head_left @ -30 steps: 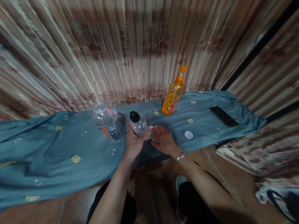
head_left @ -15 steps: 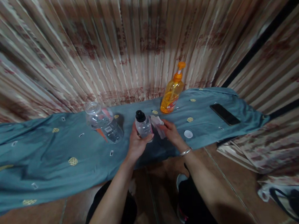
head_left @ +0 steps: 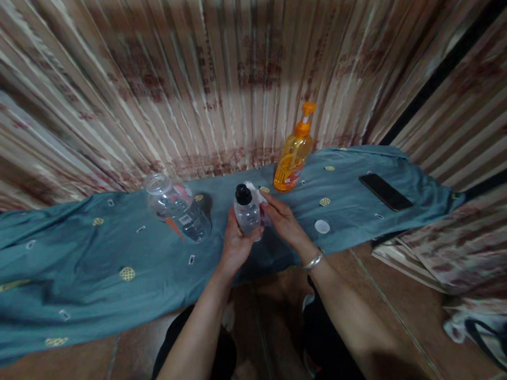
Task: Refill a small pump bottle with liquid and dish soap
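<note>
My left hand (head_left: 237, 239) is wrapped round a small clear bottle (head_left: 247, 214) with a black cap (head_left: 243, 193), held upright at the middle of the cloth-covered table. My right hand (head_left: 284, 220) is closed on a white tissue (head_left: 256, 193), which lies against the bottle's right side. Part of the tissue is hidden behind the bottle and the fingers. To the left stands a large clear plastic jar (head_left: 179, 212) with its mouth uncovered. Beyond my right hand is an orange pump bottle (head_left: 293, 159), part filled with orange liquid.
A white round lid (head_left: 322, 226) lies right of my right hand, and a black phone (head_left: 386, 191) farther right. The teal cloth (head_left: 85, 260) hangs over the table's front edge. A pleated curtain (head_left: 224, 67) rises directly behind.
My right hand has moved left and slightly up, bringing the tissue against the bottle's side. The left hand keeps its hold on the bottle. The view has shifted slightly.
</note>
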`<state>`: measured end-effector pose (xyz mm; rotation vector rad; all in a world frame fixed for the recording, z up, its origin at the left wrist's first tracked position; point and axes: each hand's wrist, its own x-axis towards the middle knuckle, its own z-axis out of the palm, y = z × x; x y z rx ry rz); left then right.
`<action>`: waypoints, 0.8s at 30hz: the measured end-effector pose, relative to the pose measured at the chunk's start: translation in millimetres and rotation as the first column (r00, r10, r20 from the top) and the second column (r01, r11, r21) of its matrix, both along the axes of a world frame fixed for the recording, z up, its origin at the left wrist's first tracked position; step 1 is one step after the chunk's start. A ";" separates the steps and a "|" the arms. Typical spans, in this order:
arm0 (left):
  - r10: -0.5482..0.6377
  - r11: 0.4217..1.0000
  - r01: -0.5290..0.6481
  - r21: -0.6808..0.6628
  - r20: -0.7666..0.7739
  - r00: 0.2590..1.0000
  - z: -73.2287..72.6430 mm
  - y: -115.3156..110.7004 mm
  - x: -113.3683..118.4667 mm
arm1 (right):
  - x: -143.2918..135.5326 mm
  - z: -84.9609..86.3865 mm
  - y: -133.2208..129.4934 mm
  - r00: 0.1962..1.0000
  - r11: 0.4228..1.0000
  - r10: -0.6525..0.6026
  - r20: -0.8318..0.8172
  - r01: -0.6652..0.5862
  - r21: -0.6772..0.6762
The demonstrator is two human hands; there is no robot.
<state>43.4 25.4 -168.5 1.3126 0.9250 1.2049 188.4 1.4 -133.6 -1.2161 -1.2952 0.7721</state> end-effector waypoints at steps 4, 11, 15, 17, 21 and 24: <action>-0.018 1.000 0.018 -0.008 0.005 1.000 1.9 -0.4 0.6 | -1.0 -6.3 -6.9 0.996 0.999 -0.045 -0.079 0.045 -0.002; -0.038 0.999 0.038 0.004 -0.016 0.999 2.2 0.5 0.9 | -4.0 17.9 -13.9 0.999 0.988 -0.043 0.020 0.039 0.151; -0.049 0.999 0.050 0.015 -0.062 0.997 1.0 2.1 -3.3 | 4.2 -9.0 4.0 0.997 0.999 0.023 -0.073 -0.025 -0.025; -0.066 0.998 0.067 0.019 -0.063 0.996 0.1 3.1 -4.7 | 7.4 -20.9 7.7 0.994 0.995 0.025 -0.104 -0.035 -0.096; -0.070 0.997 0.071 0.008 -0.077 0.995 -0.6 3.2 -2.9 | 5.4 -15.1 -0.1 0.991 0.994 -0.039 -0.127 0.026 -0.106; -0.046 0.998 0.050 0.040 -0.095 0.994 -0.2 2.4 0.2 | -0.9 5.3 -8.2 0.996 0.998 -0.055 -0.073 0.057 0.023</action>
